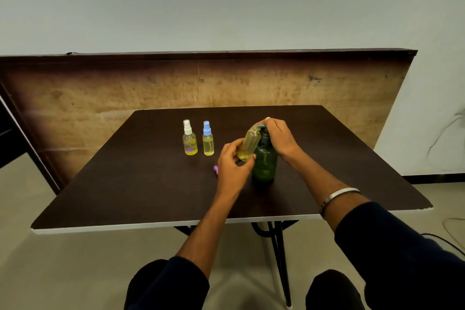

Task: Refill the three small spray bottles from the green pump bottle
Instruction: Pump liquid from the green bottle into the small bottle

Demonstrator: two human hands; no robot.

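A dark table (151, 184) holds a green pump bottle (264, 158); the right hand (279, 137) presses its pump. The left hand (232, 163) has a grip on an uncapped spray bottle (249, 145), tilted under the spout. Two capped spray bottles (190, 138) stand left.

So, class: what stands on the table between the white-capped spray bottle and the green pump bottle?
In the head view, the blue-capped spray bottle stands between the white-capped spray bottle and the green pump bottle.
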